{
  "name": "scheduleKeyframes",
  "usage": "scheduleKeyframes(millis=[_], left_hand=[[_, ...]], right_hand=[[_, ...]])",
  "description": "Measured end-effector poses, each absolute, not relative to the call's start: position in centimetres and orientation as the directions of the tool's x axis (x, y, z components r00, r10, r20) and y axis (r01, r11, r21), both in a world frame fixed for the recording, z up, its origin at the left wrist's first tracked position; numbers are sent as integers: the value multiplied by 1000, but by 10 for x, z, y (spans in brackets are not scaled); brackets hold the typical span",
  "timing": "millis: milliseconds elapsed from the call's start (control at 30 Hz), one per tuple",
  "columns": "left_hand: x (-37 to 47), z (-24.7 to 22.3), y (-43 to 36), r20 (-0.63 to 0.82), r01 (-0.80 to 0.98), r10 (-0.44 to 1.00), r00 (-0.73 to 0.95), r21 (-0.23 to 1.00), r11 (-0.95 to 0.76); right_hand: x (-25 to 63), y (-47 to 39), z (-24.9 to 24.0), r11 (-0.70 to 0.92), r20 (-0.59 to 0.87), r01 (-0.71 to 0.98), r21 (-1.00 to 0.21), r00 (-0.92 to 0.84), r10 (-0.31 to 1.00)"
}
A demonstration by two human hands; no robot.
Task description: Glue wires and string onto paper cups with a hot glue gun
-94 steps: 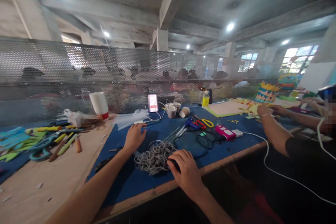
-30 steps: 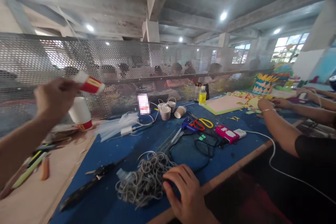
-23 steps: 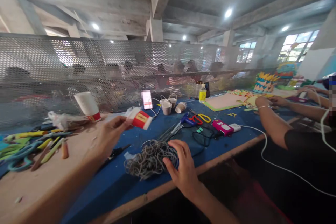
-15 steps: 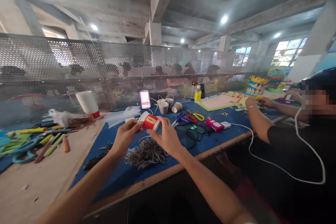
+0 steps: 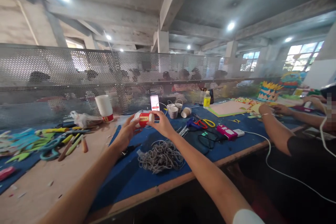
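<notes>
Between my two hands a red and white paper cup [image 5: 144, 120] is held on its side above the blue table covering. The fingers of my left hand [image 5: 127, 131] wrap its left end. My right hand [image 5: 163, 125] grips the other end between thumb and fingers. Below the hands lies a tangled heap of grey cord [image 5: 160, 156]. Just behind the cup a lit phone [image 5: 154, 103] stands upright. Small cups with cord handles [image 5: 172, 111] stand to its right, and another paper cup [image 5: 186, 112] lies tipped over beside them.
A stack of paper cups [image 5: 104, 107] stands at left behind blue-handled scissors [image 5: 49, 149] and clay-like tools. To the right are yellow-and-red-handled scissors [image 5: 207, 123], a pink box [image 5: 226, 132], a yellow-labelled bottle [image 5: 207, 100] and a white cable. A co-worker's arms [image 5: 275, 129] reach over the table at right.
The cup has been turned more level, and my left fingers now wrap further around it. The view has swung a little to the left, so things on the table appear shifted right.
</notes>
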State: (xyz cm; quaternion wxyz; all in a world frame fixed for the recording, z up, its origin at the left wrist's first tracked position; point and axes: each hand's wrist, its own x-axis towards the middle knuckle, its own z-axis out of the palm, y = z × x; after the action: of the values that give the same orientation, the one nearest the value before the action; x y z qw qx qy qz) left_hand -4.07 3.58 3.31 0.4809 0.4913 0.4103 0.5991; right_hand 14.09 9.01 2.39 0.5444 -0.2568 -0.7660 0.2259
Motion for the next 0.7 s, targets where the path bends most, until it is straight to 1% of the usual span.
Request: scheduleKeyframes(millis=[100,167,300,400,500,700], left_hand=[[-53,25,40,146,-171,989,-5,975,-145],[-56,20,41,133,-171,991,5,977,-130],[-52,16,37,107,-108,992,-70,988,-114],[-45,15,33,160,-21,981,-112,986,-163],[-40,10,32,192,36,978,-88,981,-189],[-36,-2,38,179,33,983,-32,983,-178]], right_hand=[[136,92,10,726,677,99,-681,-294,675],[132,90,1,704,650,118,-700,-301,697],[131,84,-10,678,609,170,-715,-325,723],[133,83,-12,643,573,159,-749,-332,749],[136,86,-13,624,572,140,-769,-288,768],[140,93,-12,596,560,103,-797,-245,791]])
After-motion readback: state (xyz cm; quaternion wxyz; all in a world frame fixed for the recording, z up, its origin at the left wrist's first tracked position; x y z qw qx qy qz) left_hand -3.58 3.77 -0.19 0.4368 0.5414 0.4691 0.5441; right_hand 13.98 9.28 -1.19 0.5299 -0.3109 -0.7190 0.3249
